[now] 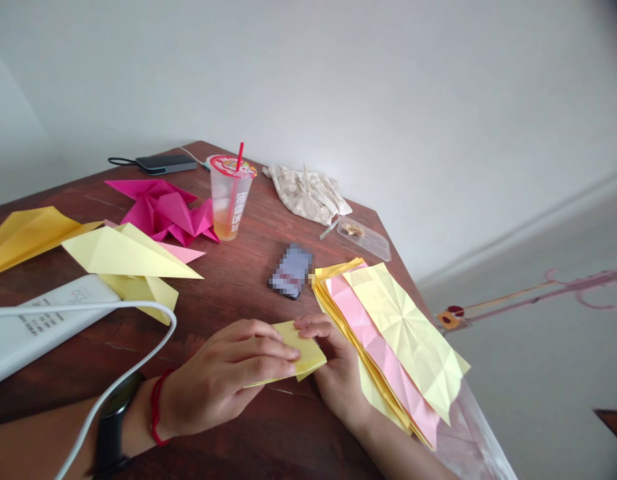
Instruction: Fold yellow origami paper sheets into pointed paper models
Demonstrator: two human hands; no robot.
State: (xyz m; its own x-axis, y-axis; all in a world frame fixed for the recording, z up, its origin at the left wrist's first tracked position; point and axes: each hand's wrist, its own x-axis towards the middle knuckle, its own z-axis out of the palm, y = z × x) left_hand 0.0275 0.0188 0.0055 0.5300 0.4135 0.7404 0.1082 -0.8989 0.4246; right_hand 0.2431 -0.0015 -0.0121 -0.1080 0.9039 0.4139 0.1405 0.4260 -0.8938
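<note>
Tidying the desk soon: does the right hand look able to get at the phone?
Likely yes: the right hand is near the phone, with only bare wooden table between them, though its fingers now rest on the yellow paper.

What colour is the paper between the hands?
The folded paper is yellow, clearest in the head view.

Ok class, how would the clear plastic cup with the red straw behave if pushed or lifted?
The clear plastic cup looks thin-walled, so it probably flexes if squeezed. Tall and narrow, it could likely tip if pushed near the top. The amber liquid low inside should weigh down its base somewhat.
</note>
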